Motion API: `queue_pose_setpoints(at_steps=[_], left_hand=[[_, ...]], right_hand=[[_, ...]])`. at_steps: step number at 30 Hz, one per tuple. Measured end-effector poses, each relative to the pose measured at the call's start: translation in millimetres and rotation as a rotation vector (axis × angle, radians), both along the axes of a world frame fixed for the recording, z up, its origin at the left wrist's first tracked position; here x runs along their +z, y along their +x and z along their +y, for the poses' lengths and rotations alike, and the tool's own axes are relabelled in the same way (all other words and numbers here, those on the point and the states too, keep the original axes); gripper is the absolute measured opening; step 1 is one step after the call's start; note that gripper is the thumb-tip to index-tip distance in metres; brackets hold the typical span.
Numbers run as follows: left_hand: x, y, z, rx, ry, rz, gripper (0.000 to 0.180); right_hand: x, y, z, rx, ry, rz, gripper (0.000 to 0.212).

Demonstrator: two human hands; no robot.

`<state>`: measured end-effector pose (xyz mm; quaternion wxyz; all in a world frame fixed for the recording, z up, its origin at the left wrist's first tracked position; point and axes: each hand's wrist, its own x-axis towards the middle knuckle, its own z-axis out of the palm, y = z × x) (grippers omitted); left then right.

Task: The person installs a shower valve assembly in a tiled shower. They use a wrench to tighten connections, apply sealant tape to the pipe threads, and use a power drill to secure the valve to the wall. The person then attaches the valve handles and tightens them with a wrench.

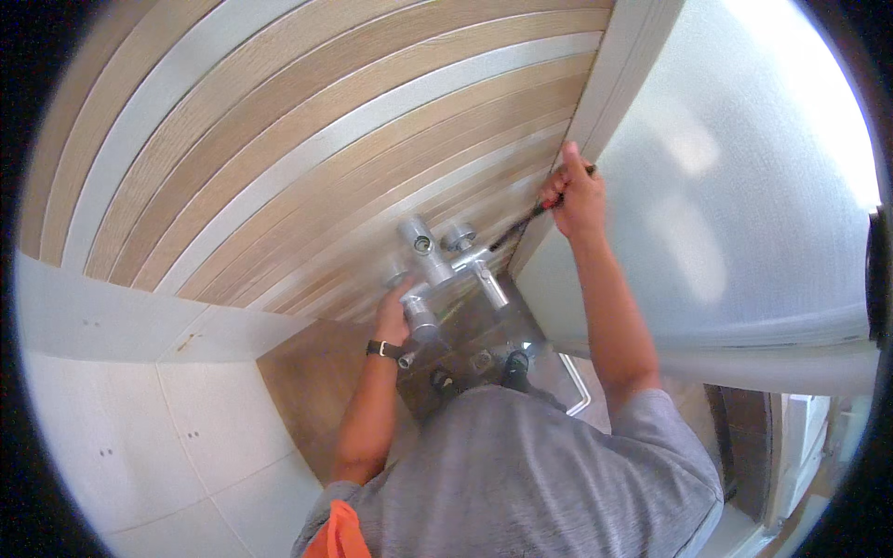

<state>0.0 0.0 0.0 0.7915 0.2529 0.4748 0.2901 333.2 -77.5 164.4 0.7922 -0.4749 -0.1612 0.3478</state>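
Note:
A chrome wall-mounted mixer tap (433, 263) stands out from the striped tile wall, with round knobs and short outlets. My left hand (393, 318) is wrapped round the tap's left end, a dark wristwatch strap just below it. In my right hand (581, 200) is the handle of a dark, slim wrench-like tool (523, 226) with a bit of red near the grip. My right thumb points up along it. The tool slants down to the tap's right end; blur hides how its tip meets the metal.
Wood-look and white striped tiles (353, 102) cover the wall ahead. A frosted glass panel (670, 205) in a pale frame stands close on the right. White tiles (121, 428) line the left side. Below are my feet on a brown floor (312, 377), near a bent white rail (579, 386).

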Motion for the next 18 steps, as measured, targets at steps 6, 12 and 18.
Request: queue_pose_setpoints(at_steps=[6,12,18], left_hand=[[-11,1,3,0.002,-0.004,-0.013,0.033],[-2,2,1,-0.016,-0.027,-0.023,0.031],[-11,1,4,-0.008,-0.023,-0.075,0.031]], right_hand=[[-44,-16,34,-0.103,-0.005,0.18,0.045],[-83,-14,47,-0.116,-0.015,0.351,0.046],[-48,-82,31,0.161,-0.065,-0.335,0.046]])
